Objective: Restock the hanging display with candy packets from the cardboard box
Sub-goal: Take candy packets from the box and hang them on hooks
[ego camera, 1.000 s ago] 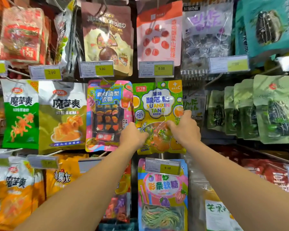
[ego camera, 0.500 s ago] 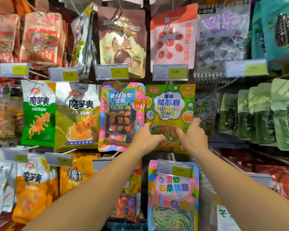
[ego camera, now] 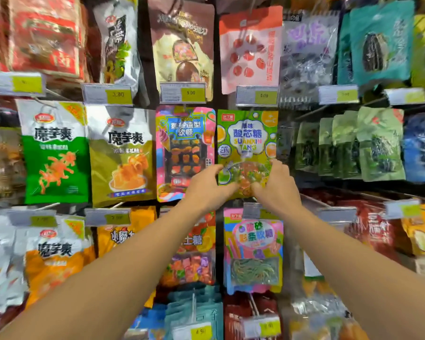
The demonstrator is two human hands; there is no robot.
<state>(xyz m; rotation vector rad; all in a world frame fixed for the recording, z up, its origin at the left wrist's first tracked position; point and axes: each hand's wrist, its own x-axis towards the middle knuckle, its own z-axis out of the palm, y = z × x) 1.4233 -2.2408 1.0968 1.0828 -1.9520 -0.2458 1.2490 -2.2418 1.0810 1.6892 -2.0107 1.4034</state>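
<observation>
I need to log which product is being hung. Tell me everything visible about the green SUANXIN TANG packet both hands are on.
The green candy packet is a flat, glossy plastic pouch, upright and facing out, printed with a white cloud panel, orange fruit pictures and a 23% badge. A clear window low down shows mixed coloured sweets. It sits right of the pink gummy packet, below a yellow 5.00 price tag. The left hand and right hand grip its bottom corners.

Pink packet (ego camera: 185, 153) just left of green packet (ego camera: 247, 138); dark gap right.
</observation>
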